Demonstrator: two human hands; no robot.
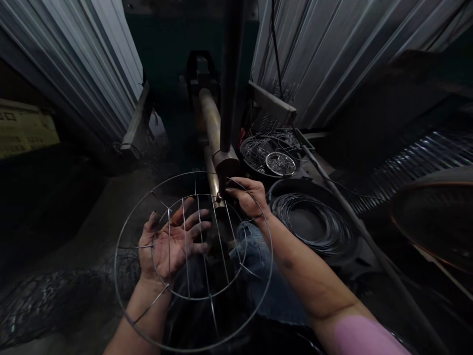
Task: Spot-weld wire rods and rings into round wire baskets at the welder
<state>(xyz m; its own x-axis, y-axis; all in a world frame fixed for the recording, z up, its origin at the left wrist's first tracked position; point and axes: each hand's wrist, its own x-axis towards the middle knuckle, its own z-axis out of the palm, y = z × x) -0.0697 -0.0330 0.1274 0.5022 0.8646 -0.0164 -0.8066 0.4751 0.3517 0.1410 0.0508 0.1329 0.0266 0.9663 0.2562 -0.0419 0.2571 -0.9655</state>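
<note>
A round wire rack (187, 266), made of two rings joined by straight bars and short spokes, lies across the front of a spot-welding machine (226, 160). Part of its inner ring sits between the upright rod and the lower electrode arm (213, 177). My left hand (173, 246) is beneath the rack, palm up with fingers spread, seen through the bars. To the right of the electrode tip, my right hand (248, 197) has thumb and fingers pinched together. The outer ring passes over this hand; what the fingertips hold is too small to make out.
A pan of loose wire pieces (254, 150) holds a small round dish (281, 163) at right. Nearer is a tub with coiled wire (310, 222). A long bar (340, 192) slants past them. Dark wire pieces (55, 305) lie lower left; corrugated panels (92, 59) flank the machine.
</note>
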